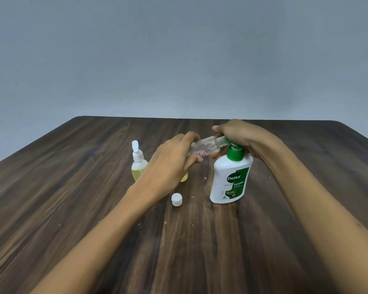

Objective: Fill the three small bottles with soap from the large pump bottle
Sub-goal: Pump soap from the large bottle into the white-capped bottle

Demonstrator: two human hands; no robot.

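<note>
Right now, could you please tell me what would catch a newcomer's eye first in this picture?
The white Dettol pump bottle with its green collar stands right of centre on the dark wooden table, the right hand on its pump. The left hand holds a small clear plastic bottle tilted with its mouth at the nozzle. A small bottle of yellow liquid with a white flip cap stands to the left, and a loose white cap lies in front.

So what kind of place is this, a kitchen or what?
Hard to say; probably a plain tabletop set up for recording rather than a kitchen. All that shows is a dark wooden table, a bare grey wall, and the soap bottles.
</note>
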